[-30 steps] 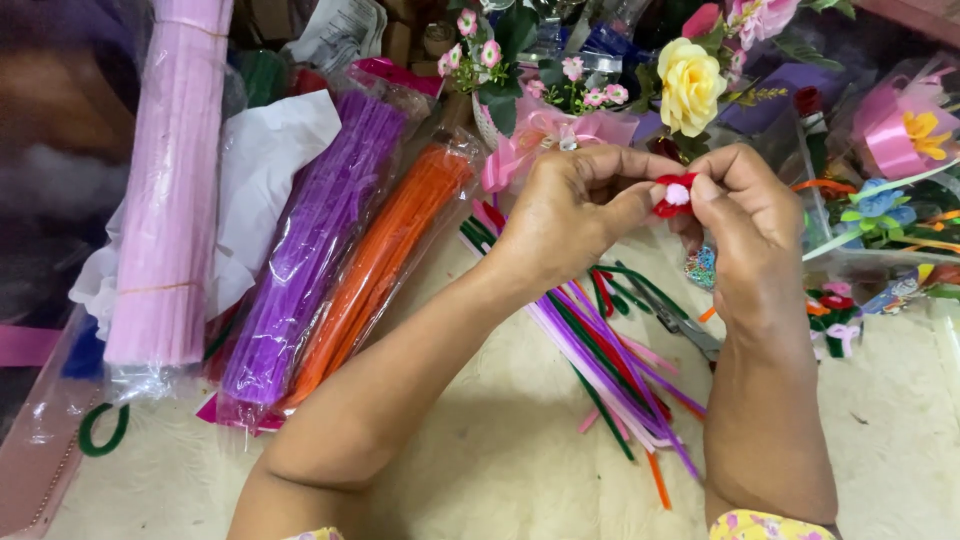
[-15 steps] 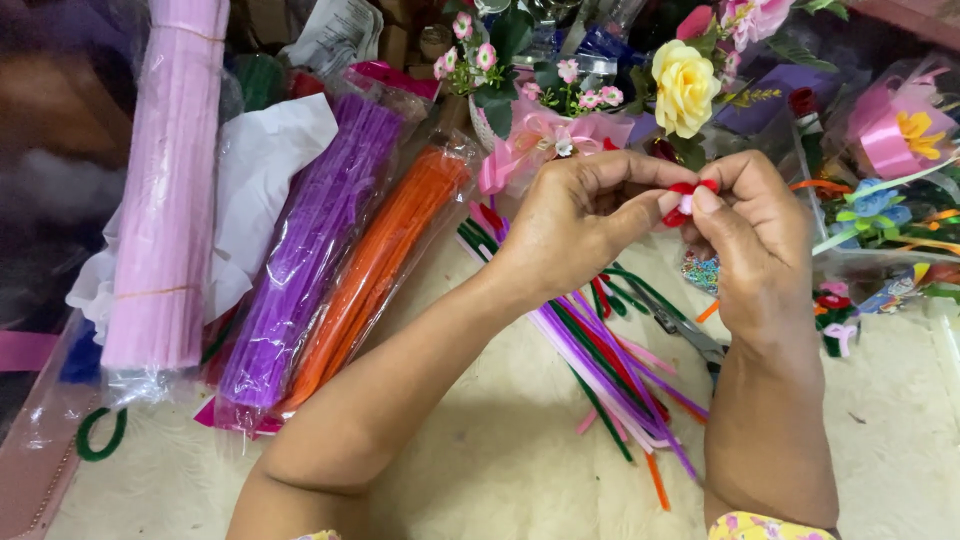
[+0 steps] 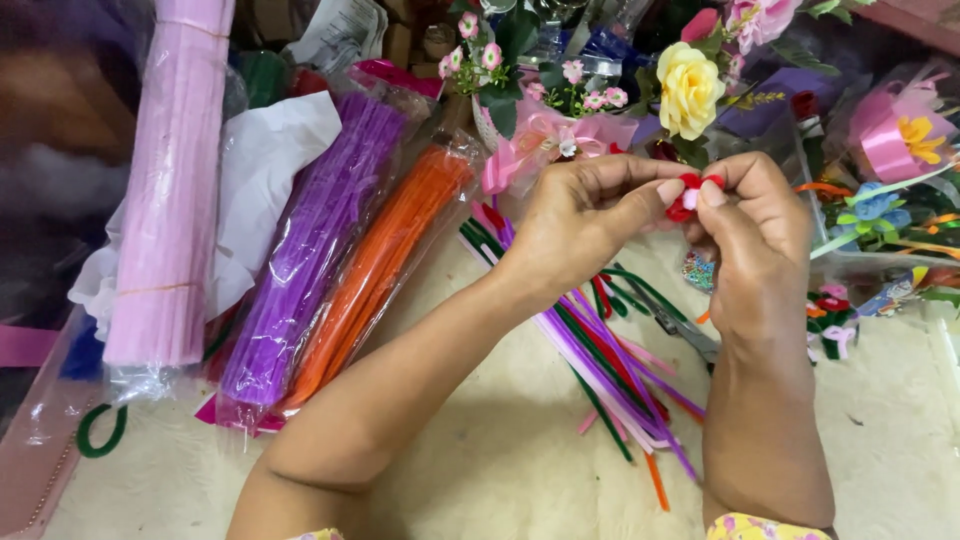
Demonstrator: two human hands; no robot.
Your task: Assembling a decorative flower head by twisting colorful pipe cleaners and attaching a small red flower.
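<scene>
My left hand [image 3: 585, 215] and my right hand [image 3: 755, 235] met in front of me, fingertips pinched together on a small red pipe-cleaner piece [image 3: 686, 198] with a bit of pink showing inside it; both hands were closed on it, the left thumb and forefinger from one side, the right from the other, and it was held up above the table rather than resting on anything. Below my wrists a loose bunch of pipe cleaners [image 3: 610, 365] in purple, green, pink and red lay fanned across the pale table [image 3: 500, 470], with one orange end poking out toward me. Just beside them, partly under my right forearm, lay a pair of metal pliers [image 3: 680, 325]. To the left, three wrapped bundles lay side by side: an orange pack [image 3: 375, 270], a purple pack [image 3: 305, 250] touching it, and a tall pink bundle [image 3: 165, 190] farther out, with white paper [image 3: 265, 170] between the last two. A green loop [image 3: 100, 432] sat near the pink bundle's foot. Beyond my hands stood a yellow artificial rose [image 3: 688, 88] and a small pot of pink flowers [image 3: 520, 110] tied with a pink ribbon.
</scene>
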